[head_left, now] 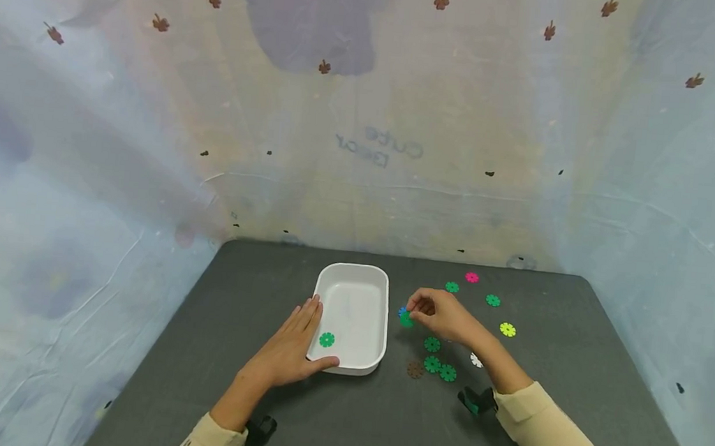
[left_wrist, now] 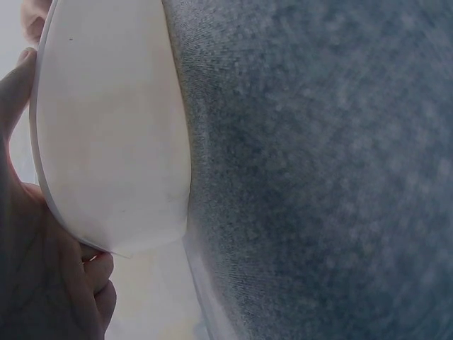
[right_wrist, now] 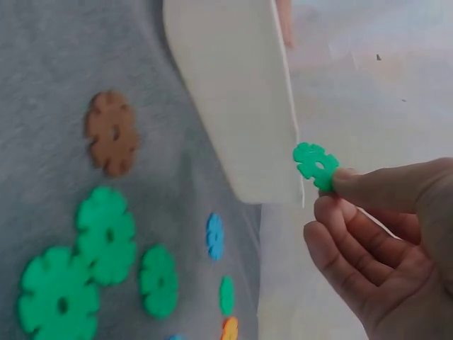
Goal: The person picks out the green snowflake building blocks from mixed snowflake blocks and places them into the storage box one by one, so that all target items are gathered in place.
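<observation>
My right hand (head_left: 443,315) pinches a green flower-shaped disc (right_wrist: 316,165) between thumb and fingertips, just off the right side of a white rectangular tub (head_left: 352,289). A blue disc (head_left: 402,311) shows near those fingertips in the head view. My left hand (head_left: 287,347) rests on the tub's near left corner. Its straight fingers lie along the left rim and its thumb along the front rim; in the left wrist view the thumb (left_wrist: 15,88) presses the rim from above. Inside the tub, one green disc (head_left: 326,339) lies on the floor near the front.
Several green discs (head_left: 432,344) lie on the dark grey table (head_left: 252,285) right of the tub. Around them are a brown disc (head_left: 415,370), a white one (head_left: 476,360), a yellow one (head_left: 507,329) and a pink one (head_left: 471,277). A patterned sheet (head_left: 359,202) hangs behind.
</observation>
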Available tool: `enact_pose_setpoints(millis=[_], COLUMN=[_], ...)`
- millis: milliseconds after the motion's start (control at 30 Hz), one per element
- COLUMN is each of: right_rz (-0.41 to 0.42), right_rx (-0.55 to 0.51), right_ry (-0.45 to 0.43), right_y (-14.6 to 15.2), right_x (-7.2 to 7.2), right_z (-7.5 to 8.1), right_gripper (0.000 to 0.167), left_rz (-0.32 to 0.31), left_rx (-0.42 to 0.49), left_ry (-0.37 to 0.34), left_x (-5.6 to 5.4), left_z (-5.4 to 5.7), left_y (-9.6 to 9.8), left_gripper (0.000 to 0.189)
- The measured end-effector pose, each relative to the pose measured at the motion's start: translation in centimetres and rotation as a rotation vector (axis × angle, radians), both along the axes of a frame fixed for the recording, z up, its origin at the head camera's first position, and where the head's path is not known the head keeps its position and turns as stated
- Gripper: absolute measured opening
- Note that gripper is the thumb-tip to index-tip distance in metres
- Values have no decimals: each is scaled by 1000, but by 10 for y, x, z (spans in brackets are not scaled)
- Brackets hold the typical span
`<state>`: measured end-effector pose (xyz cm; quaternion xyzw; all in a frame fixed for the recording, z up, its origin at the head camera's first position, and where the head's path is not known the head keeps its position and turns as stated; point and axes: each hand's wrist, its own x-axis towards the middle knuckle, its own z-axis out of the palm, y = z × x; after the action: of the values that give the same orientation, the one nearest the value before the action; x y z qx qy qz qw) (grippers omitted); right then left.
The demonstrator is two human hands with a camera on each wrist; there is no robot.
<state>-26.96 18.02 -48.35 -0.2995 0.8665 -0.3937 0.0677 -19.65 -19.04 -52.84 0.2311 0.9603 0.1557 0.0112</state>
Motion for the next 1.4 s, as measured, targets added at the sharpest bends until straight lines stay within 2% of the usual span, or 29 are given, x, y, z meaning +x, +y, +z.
enact_pose_setpoints(millis=[200,500,900,1167,1400], right_rz=[11,64,133,122,126], right_rx=[-66,-136,-82,-38,-11], right_ry=[0,-48,-77,-157,-190], right_y=[-27,-74,-124,-140,-151], right_x=[-6,-15,-26,-34,-39], right_z=[5,-2,-11,-18,-25], right_gripper=[6,6,6,7,10], left_rz=[8,15,-8,-23,-24], left_rx=[-8,-22,-15,-1,-4], left_ry=[-4,-9,-6,17,26], left_x=[0,0,0,-1,-1], left_z=[0,-1,-1,-2,-4], left_y=[0,0,0,0,-1], left_gripper=[121,121,118,117,117])
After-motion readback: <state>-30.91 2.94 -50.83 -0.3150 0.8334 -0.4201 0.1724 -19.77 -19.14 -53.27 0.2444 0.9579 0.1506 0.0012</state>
